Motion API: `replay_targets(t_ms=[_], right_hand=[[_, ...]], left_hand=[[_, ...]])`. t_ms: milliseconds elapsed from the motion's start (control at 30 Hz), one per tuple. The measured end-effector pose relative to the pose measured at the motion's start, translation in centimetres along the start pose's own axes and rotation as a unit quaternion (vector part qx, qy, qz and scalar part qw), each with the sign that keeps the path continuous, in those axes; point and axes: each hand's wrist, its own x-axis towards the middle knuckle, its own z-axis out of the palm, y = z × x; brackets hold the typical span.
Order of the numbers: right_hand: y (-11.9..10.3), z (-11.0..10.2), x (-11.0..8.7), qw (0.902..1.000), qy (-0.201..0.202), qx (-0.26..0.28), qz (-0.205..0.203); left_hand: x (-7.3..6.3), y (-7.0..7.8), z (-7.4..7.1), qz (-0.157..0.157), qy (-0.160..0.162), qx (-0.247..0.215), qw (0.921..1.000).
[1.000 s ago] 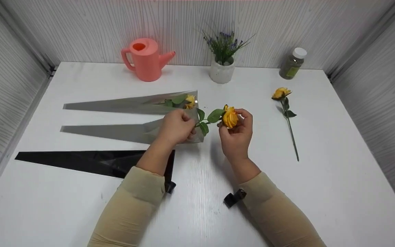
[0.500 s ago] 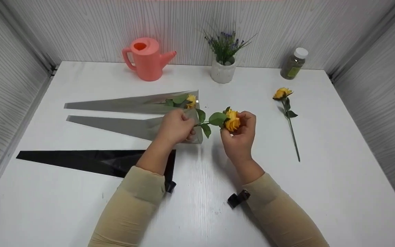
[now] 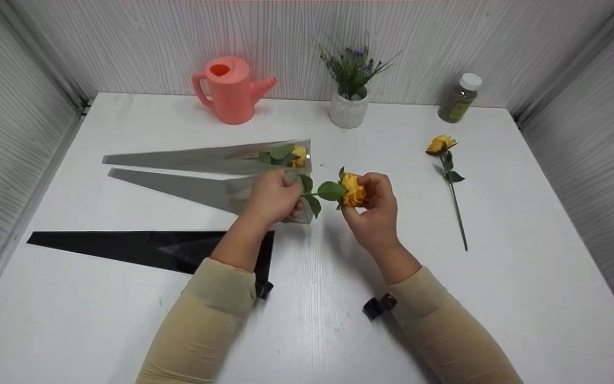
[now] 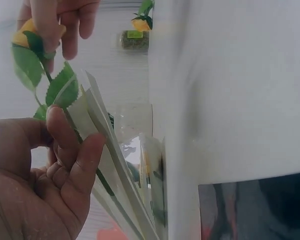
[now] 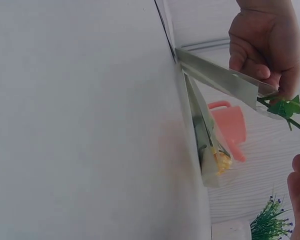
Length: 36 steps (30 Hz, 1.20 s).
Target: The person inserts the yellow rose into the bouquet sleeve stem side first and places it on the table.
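My left hand (image 3: 275, 196) pinches the wide mouth of a translucent flower sleeve (image 3: 179, 188). A yellow rose (image 3: 353, 190) has its stem running into that sleeve; its leaves (image 3: 331, 191) and bloom stick out to the right. Fingers of my right hand (image 3: 373, 210) hold the bloom from its right side. In the left wrist view the green stem (image 4: 106, 182) shows through the film. Whether my left fingers also grip the stem is hard to tell. Behind lies another sleeve (image 3: 179, 159) with a yellow rose (image 3: 297, 157) inside.
A loose yellow rose (image 3: 453, 194) lies at the right. Nearer me on the left is a black tapered sheet (image 3: 126, 246), partly under my left forearm. Along the back stand a pink watering can (image 3: 232, 90), a potted plant (image 3: 348, 109) and a capped jar (image 3: 459, 100).
The rose has shifted slightly left, its leaves closer to the sleeve's mouth. The sleeve's narrow end has swung toward the back. My right hand has turned a little, still holding the bloom.
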Motion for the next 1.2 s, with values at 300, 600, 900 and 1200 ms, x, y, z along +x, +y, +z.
replay_targets(t_ms=[300, 600, 900, 1200], right_hand=[[-0.2, 0.3, 0.1, 0.9993, 0.0, -0.02, 0.031], [-0.2, 0.5, 0.2, 0.998, 0.011, -0.058, 0.025], [0.0, 0.4, -0.2, 0.9973, -0.024, -0.066, 0.018], [-0.1, 0.9, -0.4, 0.9982, -0.032, -0.05, 0.009]], left_hand=[[-0.2, 0.5, -0.3, -0.034, -0.026, -0.005, 0.9991], [-0.2, 0.9, -0.2, -0.043, -0.025, 0.011, 0.9987], [-0.3, 1.1, -0.1, -0.039, -0.023, 0.028, 0.9986], [-0.4, 1.0, 0.1, -0.032, -0.027, 0.019, 0.9989]])
